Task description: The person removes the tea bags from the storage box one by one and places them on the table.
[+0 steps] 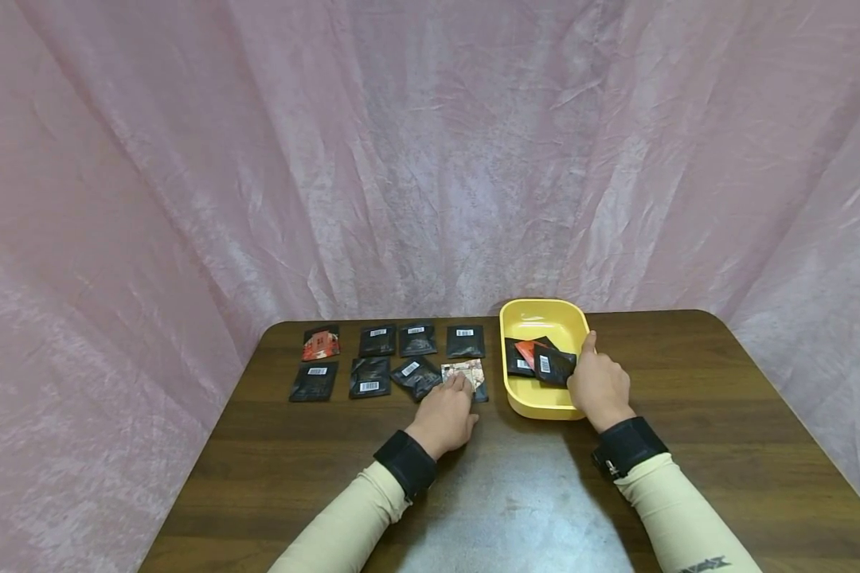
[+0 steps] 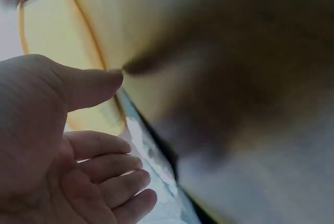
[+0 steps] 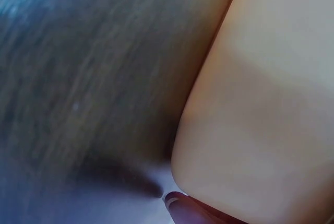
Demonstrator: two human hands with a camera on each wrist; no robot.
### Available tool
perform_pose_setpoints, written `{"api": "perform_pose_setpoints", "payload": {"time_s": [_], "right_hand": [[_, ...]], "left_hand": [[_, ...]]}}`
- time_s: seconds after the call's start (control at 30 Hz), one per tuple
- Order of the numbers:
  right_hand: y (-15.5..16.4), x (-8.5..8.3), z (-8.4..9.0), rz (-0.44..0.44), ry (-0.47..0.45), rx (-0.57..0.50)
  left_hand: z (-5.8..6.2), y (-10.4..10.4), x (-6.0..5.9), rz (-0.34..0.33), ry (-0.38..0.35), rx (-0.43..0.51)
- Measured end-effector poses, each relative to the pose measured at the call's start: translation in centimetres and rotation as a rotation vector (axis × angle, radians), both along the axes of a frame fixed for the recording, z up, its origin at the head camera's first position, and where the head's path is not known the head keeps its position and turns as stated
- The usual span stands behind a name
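Under the fingertips of your left hand (image 1: 444, 415) lies a light, printed packet (image 1: 463, 372), flat on the wood and turned slightly askew, its far edge sticking out past your fingers. Just right of that grip stands the yellow tray (image 1: 541, 318), a rounded rectangle with upright walls; your right hand (image 1: 599, 385) rests against its right rim, forefinger stretched along the edge. Inside it, just left of that hand, three packets overlap: two black packets (image 1: 553, 365) and a red packet (image 1: 529, 349) between them.
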State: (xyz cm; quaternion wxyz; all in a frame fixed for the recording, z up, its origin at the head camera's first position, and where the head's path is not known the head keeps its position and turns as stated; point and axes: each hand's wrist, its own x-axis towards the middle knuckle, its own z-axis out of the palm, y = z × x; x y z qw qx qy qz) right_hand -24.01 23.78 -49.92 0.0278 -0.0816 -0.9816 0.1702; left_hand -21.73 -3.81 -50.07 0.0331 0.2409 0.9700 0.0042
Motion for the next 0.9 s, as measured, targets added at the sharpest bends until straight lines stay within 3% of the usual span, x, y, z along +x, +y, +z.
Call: {"api": "perform_pose_setpoints", "payload": {"time_s": [0.7, 0.9], "right_hand": [[-0.2, -0.3, 0.0, -0.011, -0.011, 0.019], [0.0, -0.2, -0.1, -0.014, -0.01, 0.016]], "left_hand": [[3.9, 2.0, -1.9, -0.1, 0.127, 0.195], [4.5, 3.2, -2.5, -0.186, 0.12, 0.271]]}}
